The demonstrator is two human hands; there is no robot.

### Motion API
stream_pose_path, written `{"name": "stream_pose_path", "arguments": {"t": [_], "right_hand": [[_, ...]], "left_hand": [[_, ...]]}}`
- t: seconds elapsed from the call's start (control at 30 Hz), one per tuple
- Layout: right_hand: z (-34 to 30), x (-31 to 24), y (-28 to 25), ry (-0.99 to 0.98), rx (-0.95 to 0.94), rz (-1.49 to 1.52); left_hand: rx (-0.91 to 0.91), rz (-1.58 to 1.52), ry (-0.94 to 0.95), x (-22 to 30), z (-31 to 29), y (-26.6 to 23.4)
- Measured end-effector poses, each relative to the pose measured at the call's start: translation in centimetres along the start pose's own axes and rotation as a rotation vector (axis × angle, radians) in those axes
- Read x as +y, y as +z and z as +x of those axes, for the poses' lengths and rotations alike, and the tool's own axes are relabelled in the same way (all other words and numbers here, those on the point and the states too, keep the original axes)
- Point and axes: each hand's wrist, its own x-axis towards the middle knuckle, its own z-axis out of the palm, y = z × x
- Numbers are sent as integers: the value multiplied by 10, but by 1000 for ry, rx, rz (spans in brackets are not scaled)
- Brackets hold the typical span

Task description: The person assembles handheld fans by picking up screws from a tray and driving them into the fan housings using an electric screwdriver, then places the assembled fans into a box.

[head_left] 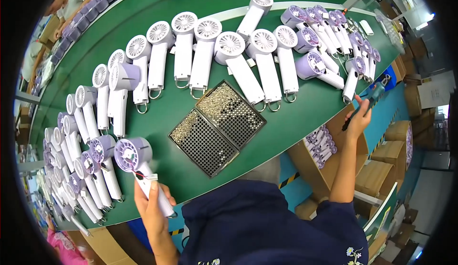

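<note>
Lying left of the person's left hand [153,210] are several fans [102,184]; that hand grips a purple-and-white handheld fan [136,153] by its handle. Between the hands sits a perforated tray [202,150], and the right hand [360,118] is wrapped around a teal-and-black power screwdriver [377,93].

Free bench [288,122] right of tray [202,146]; far-left fans [58,136] probably gapless

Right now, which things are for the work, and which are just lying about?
Seems for the work:
- fan in left grip
- teal tool in right grip
- screws in black tray
- other fans on table

Probably just about:
- brown cartons, right
- white sheet
</note>
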Motion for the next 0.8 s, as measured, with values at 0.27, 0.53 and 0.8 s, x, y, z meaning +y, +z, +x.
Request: {"name": "stream_pose_path", "arguments": {"t": [0.27, 0.53, 0.8], "right_hand": [[-48, -48, 4, -15, -196, 657], [-103, -89, 50, 204, -511, 752], [-139, -114, 114, -220, -657, 1117]], "left_hand": [[-149, -205, -187, -17, -1, 13], [-211, 57, -194, -19, 4, 11], [-203, 87, -206, -19, 2, 17]]}}
